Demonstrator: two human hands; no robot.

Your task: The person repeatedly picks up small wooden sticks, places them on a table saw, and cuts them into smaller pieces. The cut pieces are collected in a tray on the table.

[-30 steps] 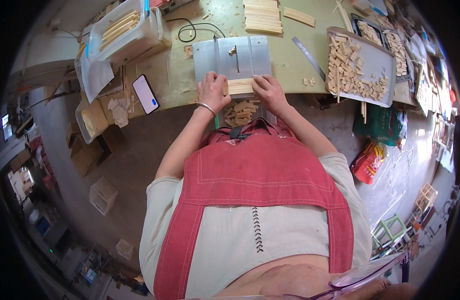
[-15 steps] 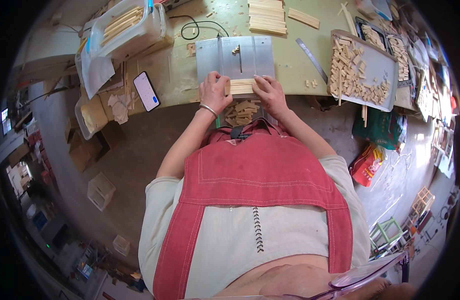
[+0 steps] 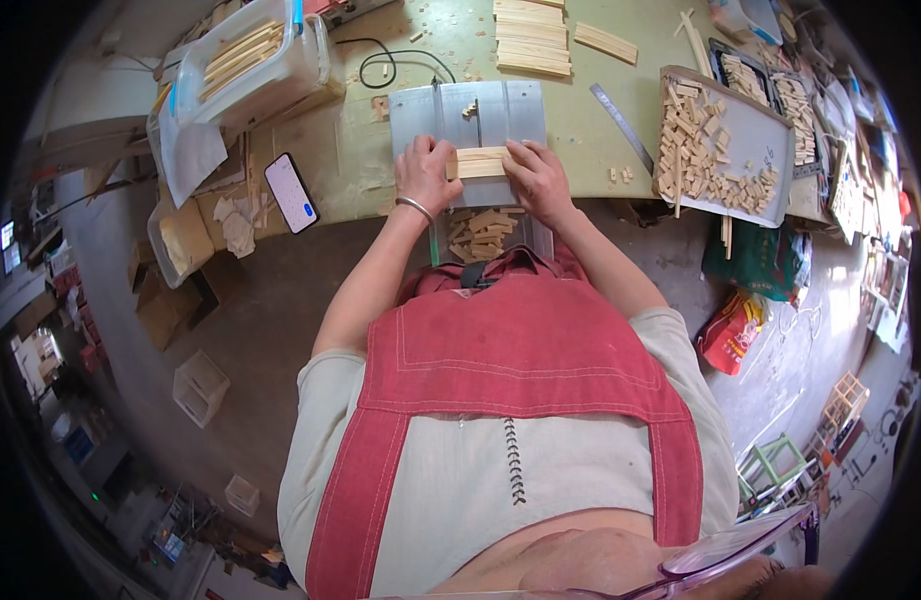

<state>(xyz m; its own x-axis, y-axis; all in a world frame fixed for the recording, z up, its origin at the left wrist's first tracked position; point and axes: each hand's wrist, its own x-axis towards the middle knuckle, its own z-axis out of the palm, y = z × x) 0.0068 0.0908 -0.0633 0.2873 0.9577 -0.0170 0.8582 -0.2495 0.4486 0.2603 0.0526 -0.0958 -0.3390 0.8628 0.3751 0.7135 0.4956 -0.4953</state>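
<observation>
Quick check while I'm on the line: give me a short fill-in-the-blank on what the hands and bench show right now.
1. Both hands press a bundle of wooden strips onto a small grey ____ plate.
2. The left hand wears a ____ at the wrist.
3. The phone lies to the person's ____ of the hands.
4. The grey tray beyond the right hand holds short ____ pieces.

Missing words: metal; bracelet; left; wooden

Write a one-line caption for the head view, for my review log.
Both hands, left hand and right hand, press a bundle of wooden strips on a small grey table saw.
</observation>
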